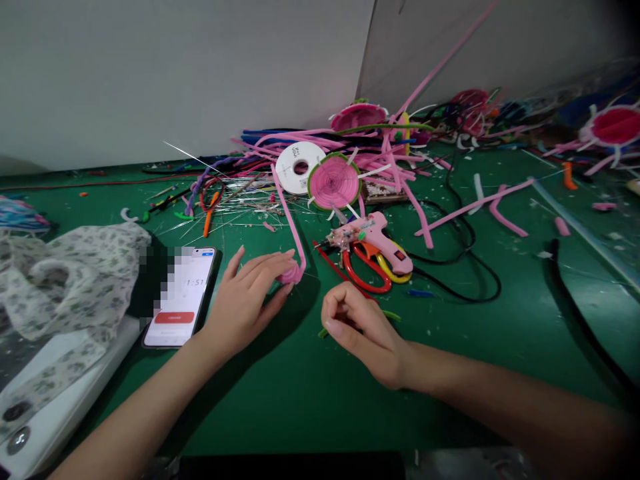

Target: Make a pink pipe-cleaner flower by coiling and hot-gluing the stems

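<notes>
My left hand (253, 287) pinches a small coiled pink pipe cleaner (290, 272) between thumb and fingers, low over the table. From this coil a long pink tail (289, 213) runs up and away toward the disc. Just right of it, my right hand (363, 330) is closed with its fingers curled inward; what it holds, if anything, is hidden. Short green strips (393, 315) show on either side of that hand. Beyond it lie a pink hot glue gun (385, 243) and scissors with a red and yellow handle (375, 283).
A phone (177, 300) lies left of my left hand, near patterned cloth (70, 280) on a white object. Behind are a white disc (287, 167), a pink coiled round with green rim (334, 181) and piled pink stems (310, 143). A black cord (493, 297) loops at right.
</notes>
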Motion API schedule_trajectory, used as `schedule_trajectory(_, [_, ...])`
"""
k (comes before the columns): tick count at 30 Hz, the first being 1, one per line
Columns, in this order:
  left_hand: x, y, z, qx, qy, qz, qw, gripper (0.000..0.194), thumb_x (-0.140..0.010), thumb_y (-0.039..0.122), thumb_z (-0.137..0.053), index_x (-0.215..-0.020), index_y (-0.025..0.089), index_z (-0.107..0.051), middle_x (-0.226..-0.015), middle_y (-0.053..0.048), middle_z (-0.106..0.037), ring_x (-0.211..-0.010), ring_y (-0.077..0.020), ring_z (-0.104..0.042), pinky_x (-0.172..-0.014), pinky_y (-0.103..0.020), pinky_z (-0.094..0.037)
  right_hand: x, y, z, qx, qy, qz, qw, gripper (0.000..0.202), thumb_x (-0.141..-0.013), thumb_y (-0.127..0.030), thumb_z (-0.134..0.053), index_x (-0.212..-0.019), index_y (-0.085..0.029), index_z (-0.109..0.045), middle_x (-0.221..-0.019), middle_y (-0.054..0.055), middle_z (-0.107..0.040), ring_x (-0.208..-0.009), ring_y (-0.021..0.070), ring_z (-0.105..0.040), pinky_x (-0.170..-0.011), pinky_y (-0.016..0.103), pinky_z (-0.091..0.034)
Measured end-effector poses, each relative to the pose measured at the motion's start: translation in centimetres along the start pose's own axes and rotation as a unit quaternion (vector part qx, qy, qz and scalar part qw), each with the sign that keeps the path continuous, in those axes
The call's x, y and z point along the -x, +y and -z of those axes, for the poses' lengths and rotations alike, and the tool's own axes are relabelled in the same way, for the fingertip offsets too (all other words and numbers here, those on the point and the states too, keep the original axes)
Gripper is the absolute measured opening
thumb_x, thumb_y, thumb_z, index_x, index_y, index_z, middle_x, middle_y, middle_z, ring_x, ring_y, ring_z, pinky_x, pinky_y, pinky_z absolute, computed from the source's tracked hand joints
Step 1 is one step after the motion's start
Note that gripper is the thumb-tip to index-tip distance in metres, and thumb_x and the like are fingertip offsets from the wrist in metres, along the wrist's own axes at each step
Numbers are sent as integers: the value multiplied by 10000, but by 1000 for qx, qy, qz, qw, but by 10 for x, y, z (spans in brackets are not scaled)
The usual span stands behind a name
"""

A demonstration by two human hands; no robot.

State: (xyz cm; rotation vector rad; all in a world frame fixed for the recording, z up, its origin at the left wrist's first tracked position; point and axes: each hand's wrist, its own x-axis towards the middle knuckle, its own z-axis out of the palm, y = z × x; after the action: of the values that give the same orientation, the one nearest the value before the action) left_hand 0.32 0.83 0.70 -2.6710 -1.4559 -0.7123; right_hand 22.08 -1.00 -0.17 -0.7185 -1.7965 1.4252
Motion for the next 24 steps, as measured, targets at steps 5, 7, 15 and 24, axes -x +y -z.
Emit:
schedule_trajectory(5, [0,0,0,2,2,3,1000,259,-935,231,-491,-1193,244,-488,-1280,-16,-610,-1161,-178,-577,-1127,-462,-232,-1,-1,-1,2,6,0,1000,73,-945,-268,-441,-919,-207,-410,-685,-55,-417,-577,76,-388,-506,215,-309])
schedule_trajectory(7, [0,0,-1,2,3,2,1000,257,-934,231,-492,-1191,244,-491,-1279,-19,-611,-1157,-180,-580,-1126,-464,-233,-1,-2,-2,7,8,-6,1000,67,-944,-261,-448,-921,-209,-412,-687,-57,-421,-578,72,-394,-505,210,-308])
schedule_trajectory(15, [0,0,-1,0,4,0,1000,254,-935,236,-494,-1188,242,-490,-1277,-15,-613,-1157,-180,-579,-1121,-470,-239,0,-4,-1,12,8,-4,1000,60,-940,-248,-458,-934,-209,-414,-692,-61,-423,-580,66,-396,-509,204,-312])
schedule_trajectory(24, [0,0,0,0,0,2,1000,260,-935,233,-494,-1194,244,-488,-1283,-18,-608,-1162,-178,-576,-1125,-466,-231,-1,-2,-2,15,11,-6,1000,70,-940,-262,-451,-931,-209,-406,-707,-49,-435,-589,78,-413,-517,215,-331])
